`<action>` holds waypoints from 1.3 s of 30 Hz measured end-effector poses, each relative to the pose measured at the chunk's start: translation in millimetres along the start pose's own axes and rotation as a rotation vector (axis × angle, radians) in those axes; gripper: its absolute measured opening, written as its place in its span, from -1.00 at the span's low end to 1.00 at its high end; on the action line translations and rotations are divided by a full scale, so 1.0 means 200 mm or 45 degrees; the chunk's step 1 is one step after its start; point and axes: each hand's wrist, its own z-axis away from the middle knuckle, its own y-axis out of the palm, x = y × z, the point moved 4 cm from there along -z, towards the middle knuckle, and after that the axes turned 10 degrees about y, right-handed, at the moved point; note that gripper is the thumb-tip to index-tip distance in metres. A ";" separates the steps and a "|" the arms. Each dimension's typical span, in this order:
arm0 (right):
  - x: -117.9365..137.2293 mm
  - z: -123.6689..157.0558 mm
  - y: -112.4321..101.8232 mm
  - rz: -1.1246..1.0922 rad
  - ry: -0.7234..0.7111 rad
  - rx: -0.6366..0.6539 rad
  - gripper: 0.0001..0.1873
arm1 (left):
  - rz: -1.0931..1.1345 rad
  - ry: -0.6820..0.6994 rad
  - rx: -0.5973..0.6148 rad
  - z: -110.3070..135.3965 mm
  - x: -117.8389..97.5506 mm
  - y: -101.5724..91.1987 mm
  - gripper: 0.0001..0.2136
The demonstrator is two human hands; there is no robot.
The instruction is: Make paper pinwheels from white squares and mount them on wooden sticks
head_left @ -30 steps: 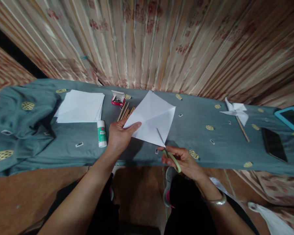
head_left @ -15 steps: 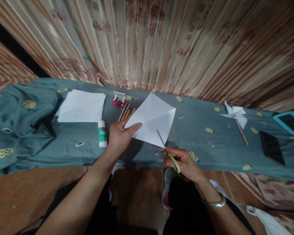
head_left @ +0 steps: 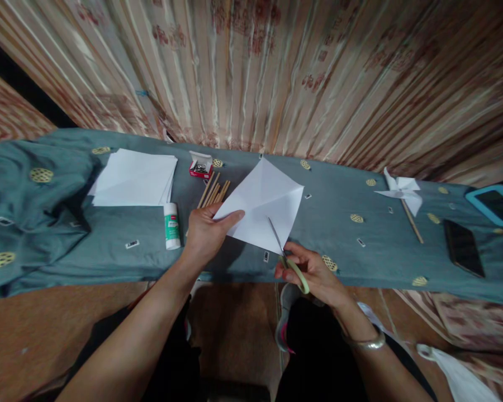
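Note:
A square sheet of white paper (head_left: 264, 195) with crossing creases is held up over the table. My left hand (head_left: 207, 231) is closed on its left corner, thumb on top and fingers underneath. My right hand (head_left: 312, 273) grips scissors (head_left: 295, 273) with pale green handles. One blade lies over the paper's near corner and points toward its middle; the other blade is hidden under the sheet. Several thin wooden sticks (head_left: 212, 190) lie just behind my left hand, partly covered by it and the paper.
A stack of white paper (head_left: 134, 178), a glue stick (head_left: 172, 226) and an open red box of small metal pieces (head_left: 200, 167) lie on the left. To the right are a paper pinwheel (head_left: 402, 190) on a stick, a dark phone (head_left: 463, 247) and a blue-framed device (head_left: 497, 204). A curtain (head_left: 251, 78) hangs behind.
The fingers of my right hand have shifted slightly on the scissors' handles. The blade stays at the paper's near corner, and my left hand keeps its hold. The whole view has moved a little.

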 end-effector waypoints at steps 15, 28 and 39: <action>0.00 -0.01 0.01 -0.036 0.030 -0.017 -0.22 | 0.009 0.011 -0.015 0.00 -0.01 0.00 -0.67; 0.01 0.00 0.01 -0.031 0.004 -0.030 -0.30 | 0.043 -0.007 0.072 0.02 0.01 0.02 -0.68; 0.00 -0.01 0.00 -0.058 0.003 -0.046 -0.36 | 0.065 -0.036 0.078 0.03 0.00 0.03 -0.68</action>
